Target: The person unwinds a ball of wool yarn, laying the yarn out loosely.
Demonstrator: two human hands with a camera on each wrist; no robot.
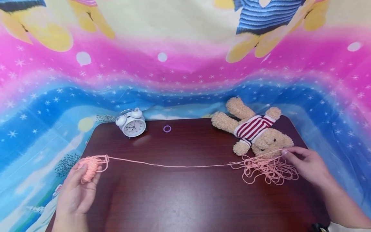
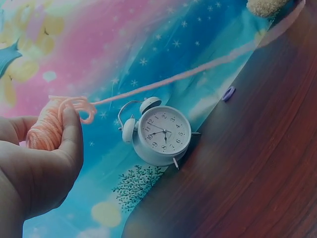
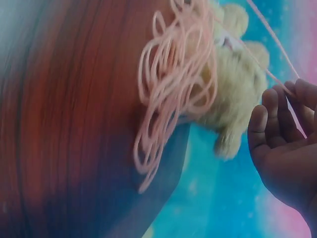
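Observation:
A small wound ball of peach yarn (image 1: 90, 168) is gripped between the thumb and fingers of my left hand (image 1: 76, 191), at the table's left side. From it a single strand (image 1: 185, 166) runs across to a loose tangle of the same yarn (image 1: 268, 170) on the right. Above the tangle, my right hand (image 1: 311, 166) pinches a strand between thumb and forefinger. The right wrist view shows the yarn passing through the fingers of this hand (image 3: 285, 136), with the tangle (image 3: 173, 84) hanging in loops beside it. In the left wrist view the wound yarn (image 2: 49, 126) shows close up.
A teddy bear (image 1: 250, 129) in a striped shirt lies at the back right, its head against the tangle. A white alarm clock (image 1: 133, 125) stands at the back left, with a purple ring (image 1: 167, 129) to its right. Patterned cloth (image 1: 174, 77) surrounds the dark table (image 1: 179, 199).

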